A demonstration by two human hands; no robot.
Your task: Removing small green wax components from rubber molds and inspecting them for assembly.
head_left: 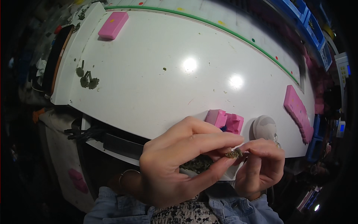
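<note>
My left hand pinches a small olive-green and tan piece near the table's front edge. My right hand curls beside it, its fingertips closed at the same piece. Beneath my left hand a heap of dark olive-green pieces shows, partly hidden, with something white under my fingers. Just beyond my hands stands an open pink block with cavities and a small dark blue part inside. A grey rounded object lies right of it.
The white tabletop holds green clustered sprues at left, a pink block at back left, and a long pink block at right. Blue bins stand beyond the back right. A dark tray and cables sit below the front left edge.
</note>
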